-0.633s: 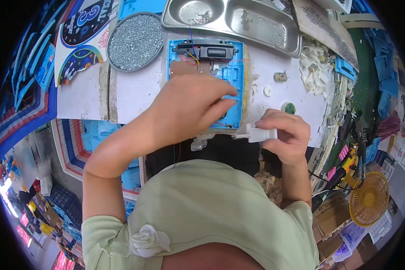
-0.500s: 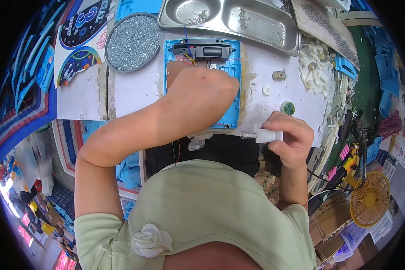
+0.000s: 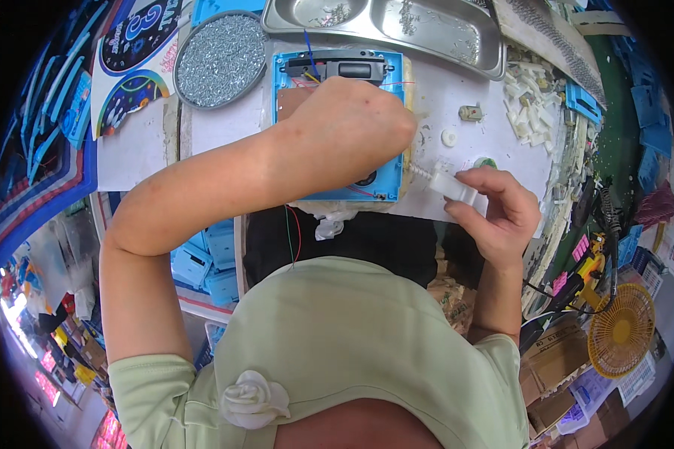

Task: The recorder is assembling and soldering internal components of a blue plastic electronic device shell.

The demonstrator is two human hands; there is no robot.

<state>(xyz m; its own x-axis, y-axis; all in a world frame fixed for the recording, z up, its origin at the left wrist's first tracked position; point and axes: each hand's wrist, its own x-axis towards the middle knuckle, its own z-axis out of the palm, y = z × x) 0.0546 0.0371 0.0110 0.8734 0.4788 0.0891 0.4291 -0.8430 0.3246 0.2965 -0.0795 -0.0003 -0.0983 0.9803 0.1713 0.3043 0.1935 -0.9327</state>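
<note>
A blue plastic casing [image 3: 391,185] lies open side up on the white bench. Across its far end sits a black module [image 3: 352,70], with thin blue, red and yellow wires nearby. My left hand [image 3: 356,123] is over the casing, back upward and fingers curled; what they hold, if anything, is hidden beneath. To the right of the casing, my right hand [image 3: 501,213] pinches a white plastic part [image 3: 454,187] between thumb and fingers. A spring-like coil [image 3: 421,172] sticks out of that part toward the casing, held above the bench's front edge.
A round tray of small metal screws [image 3: 221,60] stands far left, beside a steel compartment tray [image 3: 434,41]. On the right lie a small motor [image 3: 470,113], a white ring [image 3: 448,138], a green roll [image 3: 485,162] and a heap of white plastic pieces [image 3: 530,105].
My left hand has shifted slightly right and away from me over the casing. My right hand has moved right and tilted the white part, its coil now pointing up and left.
</note>
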